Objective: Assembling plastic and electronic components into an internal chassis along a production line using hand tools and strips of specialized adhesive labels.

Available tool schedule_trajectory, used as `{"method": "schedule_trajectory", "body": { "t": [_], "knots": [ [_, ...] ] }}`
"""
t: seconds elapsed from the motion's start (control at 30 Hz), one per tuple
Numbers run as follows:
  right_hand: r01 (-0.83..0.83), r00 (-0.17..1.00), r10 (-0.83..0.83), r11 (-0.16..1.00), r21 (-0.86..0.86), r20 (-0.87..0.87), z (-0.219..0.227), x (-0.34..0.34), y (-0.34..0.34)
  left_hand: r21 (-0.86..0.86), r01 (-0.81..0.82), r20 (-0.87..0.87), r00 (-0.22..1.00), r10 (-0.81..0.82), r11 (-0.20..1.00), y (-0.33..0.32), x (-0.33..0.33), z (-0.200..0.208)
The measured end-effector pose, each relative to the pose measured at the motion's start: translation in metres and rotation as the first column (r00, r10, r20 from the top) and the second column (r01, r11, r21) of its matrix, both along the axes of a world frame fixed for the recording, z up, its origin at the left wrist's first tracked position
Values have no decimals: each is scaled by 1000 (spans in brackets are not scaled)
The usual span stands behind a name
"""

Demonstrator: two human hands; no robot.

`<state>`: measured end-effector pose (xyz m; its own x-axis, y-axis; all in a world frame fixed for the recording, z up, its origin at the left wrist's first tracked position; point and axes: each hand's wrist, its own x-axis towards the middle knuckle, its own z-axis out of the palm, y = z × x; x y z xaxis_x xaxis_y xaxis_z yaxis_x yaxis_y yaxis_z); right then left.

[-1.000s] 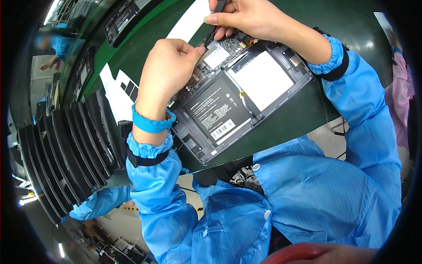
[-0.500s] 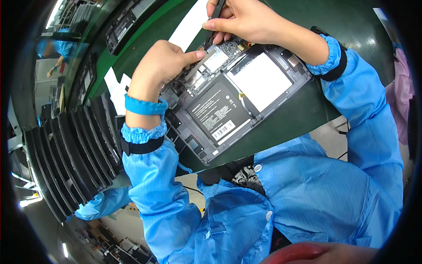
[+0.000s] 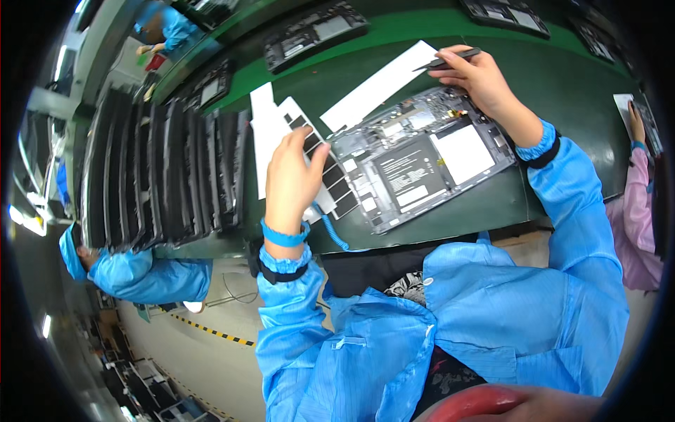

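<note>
An opened laptop base [image 3: 365, 211] lies on the green bench in front of me, its circuit board [image 3: 422, 116] along the far side. Nearer me in it are a black battery [image 3: 408, 172] and a white rectangular panel [image 3: 464, 155]. My left hand [image 3: 290, 176] has thumb and fingers spread, over a white sheet with black rectangular stickers [image 3: 337, 188] left of the base; whether it touches the sheet I cannot tell. Black tweezers [image 3: 453, 60] are gripped in my right hand [image 3: 485, 83], above the base's far right corner. Their tips point left over a long white strip [image 3: 380, 86].
Black panels [image 3: 158, 172] stand upright in a row at left. More opened laptop bases [image 3: 316, 36] lie along the far side. A coiled blue cord [image 3: 332, 228] hangs near the front edge. Co-workers sit at left [image 3: 165, 278] and right, the latter in a pink sleeve [image 3: 636, 179].
Both hands have left the circuit board. The left has gone to the sticker sheet and opened; the right has drawn away with the tweezers. The whole view has shifted.
</note>
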<state>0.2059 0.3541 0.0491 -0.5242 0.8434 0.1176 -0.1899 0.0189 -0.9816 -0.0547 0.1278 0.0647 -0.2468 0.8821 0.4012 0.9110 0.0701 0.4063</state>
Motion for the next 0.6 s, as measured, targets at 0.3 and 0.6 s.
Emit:
{"method": "schedule_trajectory", "body": {
  "t": [0.3, 0.6],
  "knots": [
    [-309, 934, 270, 939, 151, 234, 53, -120, -57, -67, -108, -7, 994, 108, 992, -29, -28, -6],
    [-241, 909, 64, 887, 394, 411, -6, -227, -50, -167, -242, -223, 954, 203, 956, 9, -73, -50]
  ]
}}
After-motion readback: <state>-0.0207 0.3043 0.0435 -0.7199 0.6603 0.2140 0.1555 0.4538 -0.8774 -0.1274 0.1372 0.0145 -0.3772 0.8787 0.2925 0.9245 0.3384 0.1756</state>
